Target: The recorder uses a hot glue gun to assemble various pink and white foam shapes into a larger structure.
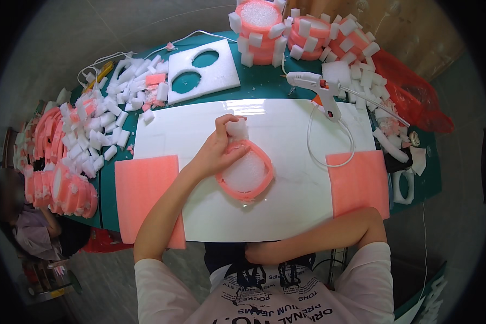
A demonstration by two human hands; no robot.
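My left hand (220, 147) is closed on a small white foam block (236, 128) at the far edge of a pink foam ring (270, 171). Its thumb reaches over the ring's rim. Inside the ring shows a whitish, bubbly-looking filling (244, 174). The ring lies on a glossy white board (302, 210) in front of me. My right hand (262, 252) rests low by my lap at the board's near edge, its fingers mostly hidden.
Pink foam sheets (146, 189) (359, 181) flank the board. A white glue gun (310, 81) with a looping cord lies at the back right. White foam pieces (94, 135) pile up at left. Pink foam cylinders (259, 40) stand behind. A person (35, 229) sits at far left.
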